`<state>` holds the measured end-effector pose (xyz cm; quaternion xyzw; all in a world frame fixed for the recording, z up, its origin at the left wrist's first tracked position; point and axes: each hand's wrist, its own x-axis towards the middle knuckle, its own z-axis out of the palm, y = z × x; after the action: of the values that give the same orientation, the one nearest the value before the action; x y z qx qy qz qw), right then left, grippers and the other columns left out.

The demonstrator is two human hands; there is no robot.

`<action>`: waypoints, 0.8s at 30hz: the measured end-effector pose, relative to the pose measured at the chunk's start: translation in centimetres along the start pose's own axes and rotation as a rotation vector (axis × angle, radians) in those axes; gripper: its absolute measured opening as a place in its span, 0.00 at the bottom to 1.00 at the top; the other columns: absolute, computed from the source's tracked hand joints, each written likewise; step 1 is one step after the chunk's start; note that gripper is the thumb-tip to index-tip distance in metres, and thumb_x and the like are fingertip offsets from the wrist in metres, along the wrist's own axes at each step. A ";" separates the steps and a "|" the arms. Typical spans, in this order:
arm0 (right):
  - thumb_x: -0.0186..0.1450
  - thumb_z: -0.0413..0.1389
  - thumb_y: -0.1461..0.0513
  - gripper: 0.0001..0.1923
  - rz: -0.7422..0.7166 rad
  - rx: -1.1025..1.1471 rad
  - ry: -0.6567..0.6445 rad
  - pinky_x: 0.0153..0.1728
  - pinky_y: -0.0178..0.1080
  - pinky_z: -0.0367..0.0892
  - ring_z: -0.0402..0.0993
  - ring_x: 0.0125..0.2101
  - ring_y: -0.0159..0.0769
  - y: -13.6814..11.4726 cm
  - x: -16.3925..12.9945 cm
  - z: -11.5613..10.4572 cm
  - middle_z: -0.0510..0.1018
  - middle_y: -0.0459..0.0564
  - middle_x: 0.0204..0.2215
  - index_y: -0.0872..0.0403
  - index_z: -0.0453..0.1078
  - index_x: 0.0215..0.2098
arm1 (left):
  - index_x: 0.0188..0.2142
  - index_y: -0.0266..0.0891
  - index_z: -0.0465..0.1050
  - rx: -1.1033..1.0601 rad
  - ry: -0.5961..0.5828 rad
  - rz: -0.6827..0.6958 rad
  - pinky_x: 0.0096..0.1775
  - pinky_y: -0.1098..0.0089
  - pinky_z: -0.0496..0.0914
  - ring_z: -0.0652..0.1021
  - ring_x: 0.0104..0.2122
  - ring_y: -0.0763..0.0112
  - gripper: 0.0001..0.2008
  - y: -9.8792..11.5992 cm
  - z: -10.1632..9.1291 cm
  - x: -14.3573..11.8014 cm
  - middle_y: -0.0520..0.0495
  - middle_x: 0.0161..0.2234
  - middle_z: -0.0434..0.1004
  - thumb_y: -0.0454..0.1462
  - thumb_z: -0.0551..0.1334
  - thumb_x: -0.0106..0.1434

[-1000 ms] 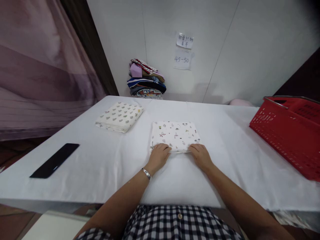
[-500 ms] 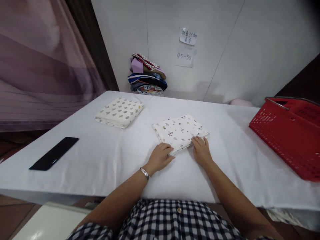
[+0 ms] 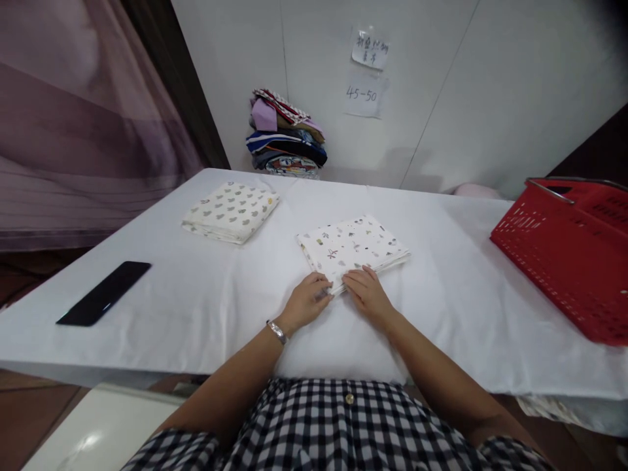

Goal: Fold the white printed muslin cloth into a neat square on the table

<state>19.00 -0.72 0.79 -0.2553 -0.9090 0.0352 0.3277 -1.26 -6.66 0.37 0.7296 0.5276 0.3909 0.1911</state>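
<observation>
At frame centre, folded printed cloth [image 3: 352, 246] lay flat on white table [image 3: 206, 307], left hand [image 3: 308, 301] & right hand [image 3: 366, 294] side by side, fingers loosely spread, fingertips resting on cloth's near corner, not clamped.

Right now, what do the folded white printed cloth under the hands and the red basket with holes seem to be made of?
The folded white printed cloth looks like soft, matte woven cotton: thin stacked layers show at its edge, though the fibre is uncertain. The red basket with holes looks like moulded plastic with a slight sheen and a perforated wall; its handle appears to be grey metal.
</observation>
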 end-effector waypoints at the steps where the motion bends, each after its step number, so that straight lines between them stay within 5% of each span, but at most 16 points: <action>1: 0.67 0.46 0.66 0.14 -0.008 0.010 -0.010 0.55 0.49 0.53 0.68 0.47 0.37 -0.1 0.2 0.1 0.76 0.52 0.43 0.52 0.67 0.48 | 0.42 0.43 0.70 -0.003 0.007 -0.007 0.41 0.69 0.71 0.72 0.43 0.69 0.10 0.1 0.0 0.0 0.48 0.43 0.69 0.37 0.59 0.59; 13: 0.66 0.48 0.65 0.10 -0.032 0.084 -0.049 0.42 0.43 0.59 0.65 0.39 0.38 0.0 0.7 1.4 0.74 0.52 0.37 0.53 0.70 0.42 | 0.36 0.41 0.67 0.135 0.004 -0.233 0.31 0.72 0.65 0.71 0.27 0.75 0.10 1.4 0.4 0.0 0.55 0.29 0.70 0.41 0.62 0.56; 24: 0.66 0.48 0.66 0.10 0.014 0.105 -0.059 0.41 0.42 0.58 0.64 0.37 0.37 -1.0 1.1 1.8 0.74 0.51 0.34 0.53 0.71 0.39 | 0.30 0.41 0.67 0.222 -0.008 -0.207 0.30 0.73 0.62 0.70 0.27 0.74 0.06 1.5 1.0 0.2 0.54 0.26 0.70 0.38 0.55 0.61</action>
<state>16.71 -0.82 0.24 -0.2430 -0.9134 0.0926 0.3133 0.50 -6.87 0.85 0.6894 0.6393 0.3054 0.1509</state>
